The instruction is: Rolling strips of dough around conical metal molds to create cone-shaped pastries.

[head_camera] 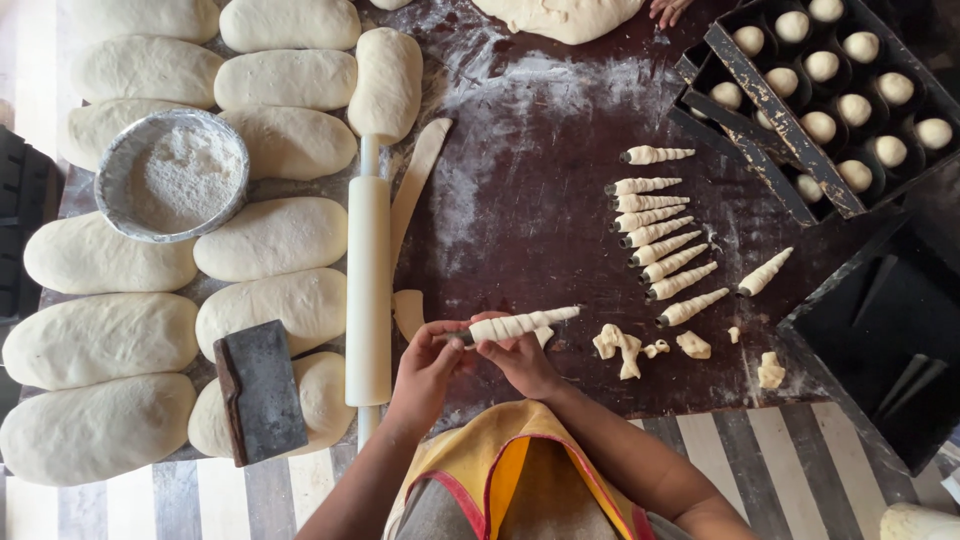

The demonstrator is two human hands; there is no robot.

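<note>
A dough-wrapped cone (520, 324) is held just above the floured dark table (540, 180), near its front edge, and it is gripped from both sides: the left hand (425, 368) is closed around the wide end, fingers curled over it, while the right hand (520, 362) is closed beneath the middle, thumb and fingertips pinched on the spiral of dough. The pointed tip is aimed to the right and slightly upward. Just to the right, a row of finished cones (655, 235) is laid out in a slanting line, each one tilted the same way, with a single cone (765, 271) set a little apart. Small dough scraps (622, 347) are scattered near the right hand, on the table. To the left, a white rolling pin (368, 285) is laid upright along the table, with a thin dough strip (418, 180) just beside it. Further left, many oblong dough loaves (272, 238) are lined up in rows, and a round bowl of flour (172, 175) is set among them. A metal scraper (260, 392) is rested on the nearest loaves. At the upper right, a dark tray of dough balls (835, 95) is seen, and a large dough sheet (560, 18) lies at the far edge.
</note>
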